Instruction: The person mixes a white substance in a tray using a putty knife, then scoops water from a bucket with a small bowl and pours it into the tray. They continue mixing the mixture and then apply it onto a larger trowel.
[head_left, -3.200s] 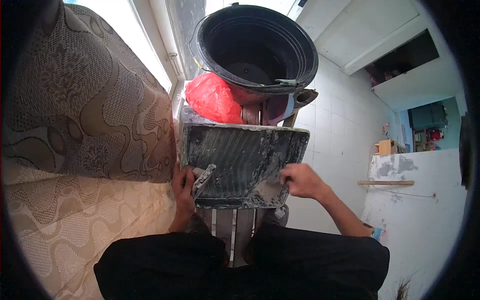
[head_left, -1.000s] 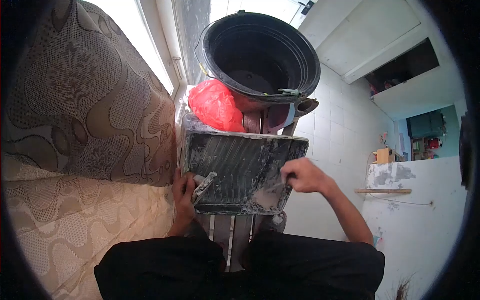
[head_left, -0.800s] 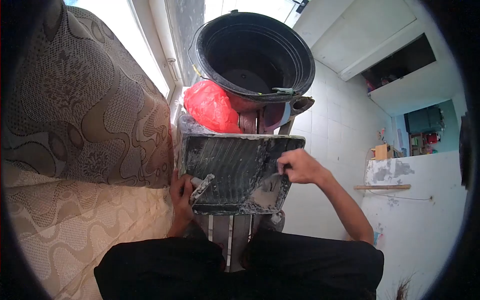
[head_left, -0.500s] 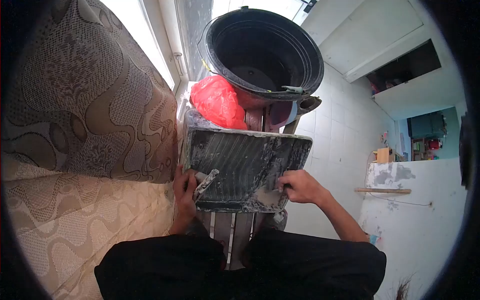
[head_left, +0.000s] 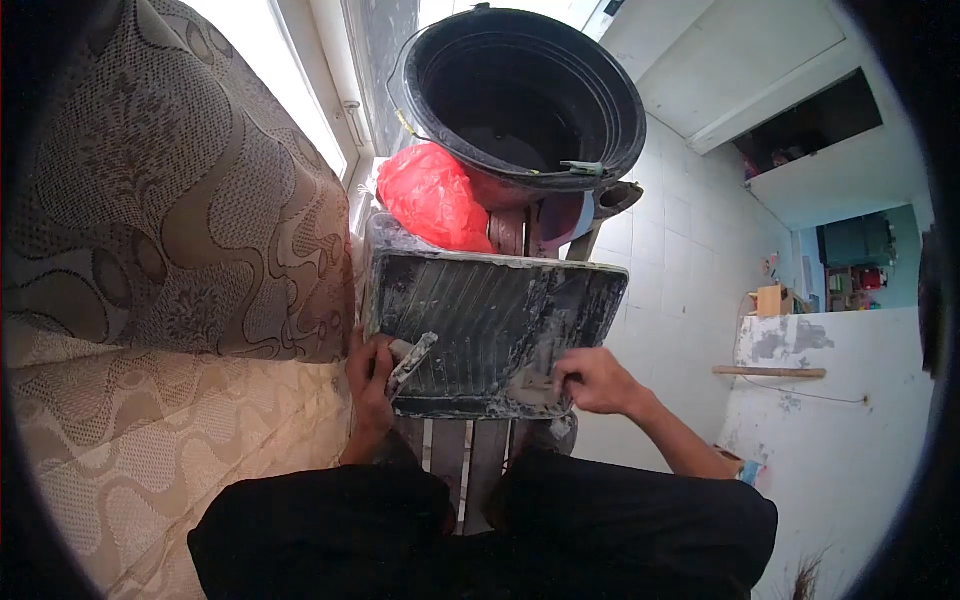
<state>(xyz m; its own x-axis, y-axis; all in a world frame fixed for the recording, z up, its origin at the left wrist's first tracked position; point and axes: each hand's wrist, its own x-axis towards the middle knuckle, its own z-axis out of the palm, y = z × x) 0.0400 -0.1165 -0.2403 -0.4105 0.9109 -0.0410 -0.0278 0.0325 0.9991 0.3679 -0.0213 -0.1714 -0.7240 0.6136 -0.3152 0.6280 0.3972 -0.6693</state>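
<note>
A black paint tray [head_left: 470, 310], smeared with grey, lies on the slatted wooden bench [head_left: 487, 465] in front of me. My left hand [head_left: 372, 385] is closed at the tray's left edge, around a scraper [head_left: 412, 362] whose blade is caked with pale grey material. At the tray's near right corner is a patch of grey paste [head_left: 532, 387]. My right hand [head_left: 600, 382] is closed over the right side of that patch, fingers pinched and pointing down into the tray. What those fingers hold, if anything, is hidden.
Beyond the tray stand a large black bucket [head_left: 525, 100] with a wire handle and a red plastic bag [head_left: 432, 200]. A patterned curtain [head_left: 170, 200] hangs close on the left. White floor tiles [head_left: 650, 250] lie to the right, with a patched wall [head_left: 800, 420] beyond.
My right hand has shifted slightly towards me and inward over the paste. My left hand stays at the tray's left edge with the scraper. The view has tilted a little.
</note>
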